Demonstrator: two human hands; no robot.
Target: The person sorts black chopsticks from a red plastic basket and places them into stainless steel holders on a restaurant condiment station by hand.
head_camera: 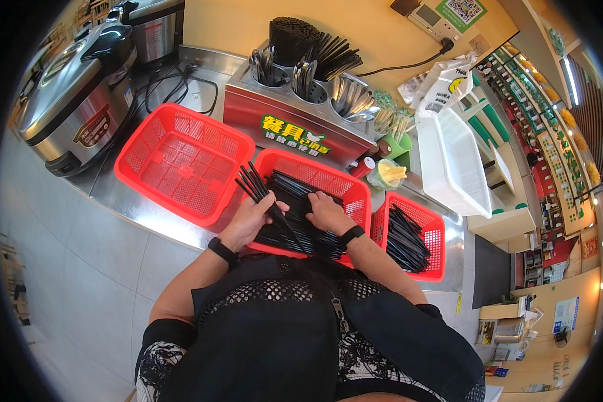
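My left hand grips a bundle of black chopsticks, their upper ends fanned out to the upper left. Below it, more black chopsticks lie in the middle red plastic basket. My right hand reaches into that same basket, resting on the chopsticks. Its fingertips are partly hidden, so I cannot tell whether it grasps any. To the left is a red mesh basket with nothing in it. A smaller red basket on the right holds loose black chopsticks.
Behind the baskets stands a utensil holder with spoons and upright black chopsticks. Rice cookers and a cord are at the left. A white plastic bin and green cup stand at the right.
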